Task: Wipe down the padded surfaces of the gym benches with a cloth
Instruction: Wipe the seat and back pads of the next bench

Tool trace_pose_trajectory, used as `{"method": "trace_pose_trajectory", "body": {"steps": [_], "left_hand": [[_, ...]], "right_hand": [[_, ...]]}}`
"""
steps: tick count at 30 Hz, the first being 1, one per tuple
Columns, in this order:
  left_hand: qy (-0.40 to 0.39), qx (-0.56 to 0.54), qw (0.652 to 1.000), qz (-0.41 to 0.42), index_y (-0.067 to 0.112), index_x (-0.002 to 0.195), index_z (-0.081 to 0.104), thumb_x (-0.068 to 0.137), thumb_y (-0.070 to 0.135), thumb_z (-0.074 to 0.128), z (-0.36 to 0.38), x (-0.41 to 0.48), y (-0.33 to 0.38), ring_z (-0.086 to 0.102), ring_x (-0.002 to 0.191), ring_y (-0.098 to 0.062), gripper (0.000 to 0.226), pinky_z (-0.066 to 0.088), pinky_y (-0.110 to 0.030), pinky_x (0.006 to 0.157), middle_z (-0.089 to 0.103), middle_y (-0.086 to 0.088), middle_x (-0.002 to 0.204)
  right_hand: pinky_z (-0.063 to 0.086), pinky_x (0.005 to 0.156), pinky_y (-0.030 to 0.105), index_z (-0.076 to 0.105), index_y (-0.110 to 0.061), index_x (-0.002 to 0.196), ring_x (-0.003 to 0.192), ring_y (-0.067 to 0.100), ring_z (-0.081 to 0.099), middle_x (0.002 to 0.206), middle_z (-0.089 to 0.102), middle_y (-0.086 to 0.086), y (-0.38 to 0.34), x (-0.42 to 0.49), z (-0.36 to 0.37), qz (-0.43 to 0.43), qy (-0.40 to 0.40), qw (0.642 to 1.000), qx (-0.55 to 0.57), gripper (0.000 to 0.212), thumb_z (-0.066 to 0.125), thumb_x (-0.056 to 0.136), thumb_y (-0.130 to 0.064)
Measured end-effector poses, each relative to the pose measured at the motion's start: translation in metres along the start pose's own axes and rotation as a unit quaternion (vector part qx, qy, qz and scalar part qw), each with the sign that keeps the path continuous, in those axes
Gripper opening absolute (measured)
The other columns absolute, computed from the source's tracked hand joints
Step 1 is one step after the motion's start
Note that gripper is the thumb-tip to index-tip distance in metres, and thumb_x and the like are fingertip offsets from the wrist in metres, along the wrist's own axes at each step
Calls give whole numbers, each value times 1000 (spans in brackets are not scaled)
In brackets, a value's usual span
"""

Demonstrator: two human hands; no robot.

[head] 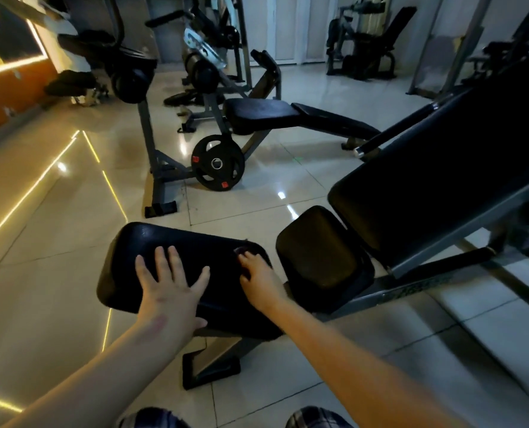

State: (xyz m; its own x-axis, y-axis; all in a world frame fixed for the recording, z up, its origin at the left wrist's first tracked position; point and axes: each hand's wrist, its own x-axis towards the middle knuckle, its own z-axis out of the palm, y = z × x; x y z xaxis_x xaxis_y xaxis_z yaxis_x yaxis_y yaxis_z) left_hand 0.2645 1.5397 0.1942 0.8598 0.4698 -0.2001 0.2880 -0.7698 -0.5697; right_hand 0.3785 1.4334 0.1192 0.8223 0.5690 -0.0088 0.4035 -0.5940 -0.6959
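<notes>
My left grip [170, 285] lay open, fingers spread flat on the black oblong padded bench cushion [195, 242]. My right grip [257, 274] curled at the cushion's right end by a small dark scrap [241, 250]. It was too dim to tell whether I held it. The cushion's long axis ran left to right.

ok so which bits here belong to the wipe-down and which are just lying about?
Job: near pad, seat pad, inclined backrest, far bench, left hand, right hand (cloth unclear).
Lying about: weight plate, machine at back.
</notes>
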Motion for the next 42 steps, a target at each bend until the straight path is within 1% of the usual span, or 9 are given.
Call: {"method": "trace_pose_trajectory", "body": {"steps": [6,10,13,17,20,25,31,38,42], "left_hand": [[12,29,999,-6,34,150,-22,87,73,40,-12,-8,3,-12,144,-49,97,2,-67,113,-17,-30,156],[-4,38,999,-1,33,149,-24,88,71,40,-16,-13,5,-12,145,-49,96,4,-65,114,-17,-29,156],[-4,39,999,1,30,150,-22,89,69,43,-14,-17,7,-8,145,-49,97,8,-64,115,-14,-29,157],[-24,24,999,-31,32,154,-5,84,76,42,-32,-13,16,5,145,-47,96,14,-60,117,-1,-27,158],[-43,-42,997,57,36,154,5,85,78,37,-57,-1,37,18,145,-40,87,12,-61,117,12,-17,160],[73,-269,912,299,39,153,-5,99,55,33,-73,26,119,15,148,-32,69,14,-56,118,-1,-9,163],[12,-567,766,303,34,154,-5,105,42,26,-75,39,183,-16,148,-26,59,-3,-42,119,-17,-6,162],[13,-555,780,290,37,153,-6,107,31,28,-74,45,186,-16,148,-25,58,-3,-40,119,-19,-3,161],[-9,-536,792,291,40,153,-8,105,43,27,-75,44,181,-11,149,-24,59,4,-39,119,-19,-3,162]], "right_hand": [[7,118,29,27,-23,151,148,10,1,160,17,-8,9,-70,0,-39,-22,999,31,58,47,99,-13],[16,120,28,40,-19,146,144,8,21,153,36,-4,13,-96,-19,6,-23,977,212,48,43,99,-6],[49,94,22,56,-26,132,114,10,58,127,62,2,16,-115,-45,114,10,873,475,38,41,101,-9],[50,67,26,61,-34,121,84,17,66,110,69,10,34,-145,-79,177,125,738,639,31,42,102,-18],[49,68,28,58,-35,124,81,19,61,104,68,10,50,-172,-85,175,284,700,631,31,44,101,-20],[42,108,38,43,-29,142,128,12,50,140,51,-2,82,-158,-81,60,472,765,434,42,42,100,-23],[14,119,53,29,-4,147,148,33,6,158,15,17,123,-99,-42,-68,459,880,103,55,43,94,-7],[7,121,42,24,-13,147,148,28,-4,158,11,2,143,-96,15,-117,465,877,25,60,47,92,-7],[20,117,48,33,-7,145,147,30,6,156,18,4,162,-123,46,-151,341,926,-59,71,64,82,3]]}}
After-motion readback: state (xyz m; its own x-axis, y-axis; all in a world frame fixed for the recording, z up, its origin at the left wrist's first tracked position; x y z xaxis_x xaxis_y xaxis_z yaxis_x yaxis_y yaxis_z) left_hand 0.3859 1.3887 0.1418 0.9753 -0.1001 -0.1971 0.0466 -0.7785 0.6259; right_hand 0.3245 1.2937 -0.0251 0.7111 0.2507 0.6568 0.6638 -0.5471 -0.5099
